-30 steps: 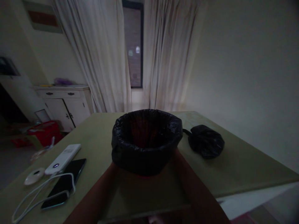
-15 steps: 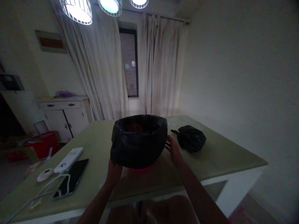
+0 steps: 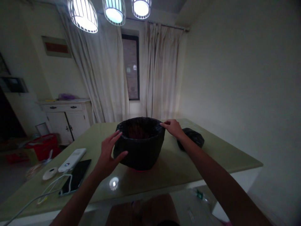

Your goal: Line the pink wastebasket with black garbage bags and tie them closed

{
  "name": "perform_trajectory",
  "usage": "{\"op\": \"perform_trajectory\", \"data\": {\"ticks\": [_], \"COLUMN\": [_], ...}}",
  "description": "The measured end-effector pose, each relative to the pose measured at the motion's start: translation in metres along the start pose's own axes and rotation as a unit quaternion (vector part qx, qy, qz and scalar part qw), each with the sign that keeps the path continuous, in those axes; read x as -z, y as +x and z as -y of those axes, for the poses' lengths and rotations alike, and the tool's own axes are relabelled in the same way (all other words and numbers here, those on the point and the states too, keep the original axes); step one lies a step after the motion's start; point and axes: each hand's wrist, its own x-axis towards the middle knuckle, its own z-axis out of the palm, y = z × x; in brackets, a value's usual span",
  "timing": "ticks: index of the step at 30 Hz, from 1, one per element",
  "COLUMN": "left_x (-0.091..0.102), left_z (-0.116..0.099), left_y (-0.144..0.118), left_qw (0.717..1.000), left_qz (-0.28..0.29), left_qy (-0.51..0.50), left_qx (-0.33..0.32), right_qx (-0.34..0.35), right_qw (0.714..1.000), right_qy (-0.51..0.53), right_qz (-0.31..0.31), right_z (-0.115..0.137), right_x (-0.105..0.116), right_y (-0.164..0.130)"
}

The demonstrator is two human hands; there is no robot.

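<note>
A round bin lined with a black garbage bag (image 3: pixel 141 153) stands upright on the table, the bag folded down over its outside. A thin strip of the bin's pink base (image 3: pixel 140 170) shows beneath the bag. At the bag's left side is my left hand (image 3: pixel 108 157), fingers and thumb spread apart; whether they touch the plastic I cannot tell. My right hand (image 3: pixel 174 128) pinches the bag's edge at the right of the rim. Behind my right forearm lies a bunched black plastic bag (image 3: pixel 193 136), partly hidden.
On the table's (image 3: pixel 98 135) left side are a white power strip-like device (image 3: pixel 72 160), a black phone (image 3: pixel 78 175), a round white object (image 3: pixel 50 173) and a looping cable (image 3: pixel 35 198). Lamps (image 3: pixel 115 12) hang overhead. A white cabinet (image 3: pixel 68 116) stands at the back left.
My left hand has moved from under the bag's lower left up to its side, fingers spread. My right hand has risen from beside the bag to pinch its rim. The view has shifted slightly.
</note>
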Motion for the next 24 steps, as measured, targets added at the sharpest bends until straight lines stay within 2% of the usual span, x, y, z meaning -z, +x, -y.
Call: {"op": "perform_trajectory", "data": {"ticks": [2,5,13,16,20,24], "left_x": [0.001,0.004,0.021,0.022,0.018,0.016], "left_z": [-0.006,-0.008,-0.013,-0.02,-0.026,-0.026], "left_y": [0.015,0.033,0.079,0.097,0.121,0.145], "left_qw": [0.999,0.998,0.998,0.998,0.993,0.979], "left_qz": [0.022,0.01,-0.04,-0.061,-0.098,-0.173], "left_qy": [0.023,0.009,-0.009,-0.014,-0.062,-0.051], "left_qx": [-0.033,-0.057,-0.057,-0.032,0.039,0.092], "right_qx": [0.014,0.027,0.059,0.058,0.037,0.026], "right_qw": [0.999,0.997,0.995,0.995,0.995,0.991], "right_qy": [-0.044,-0.059,-0.033,-0.034,0.001,0.058], "right_qz": [-0.023,-0.048,-0.078,-0.077,-0.095,-0.12], "right_z": [0.009,0.021,0.056,0.071,0.09,0.106], "right_x": [0.004,0.01,0.024,0.023,0.018,0.015], "right_y": [0.003,0.008,0.039,0.052,0.069,0.088]}}
